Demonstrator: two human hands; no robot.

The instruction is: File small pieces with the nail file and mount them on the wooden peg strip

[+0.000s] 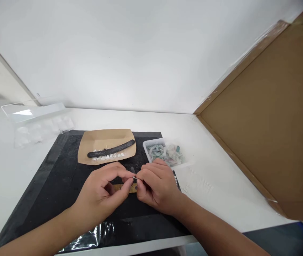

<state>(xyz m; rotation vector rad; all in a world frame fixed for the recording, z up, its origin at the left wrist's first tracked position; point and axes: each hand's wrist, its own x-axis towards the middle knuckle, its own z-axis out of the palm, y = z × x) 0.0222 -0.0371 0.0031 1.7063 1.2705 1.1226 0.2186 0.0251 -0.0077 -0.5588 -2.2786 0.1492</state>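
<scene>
My left hand (106, 188) and my right hand (159, 185) meet fingertip to fingertip above a black mat (60, 177). Thumb and forefinger of each pinch a tiny dark and shiny piece (134, 177) between them; its exact shape is too small to make out. Below the fingers lies a yellowish strip (132, 188), partly hidden by both hands. Behind my left hand stands a brown paper tray (87, 142) holding a long dark curved bar (111, 149) and white bits. A white tub (147, 144) with greenish and clear scraps is just beyond my right hand.
A clear plastic box (36, 113) and clear bags (42, 131) lie at the back left of the white table (221, 185). A large cardboard panel (269, 117) stands along the right. A white wall (130, 53) rises behind.
</scene>
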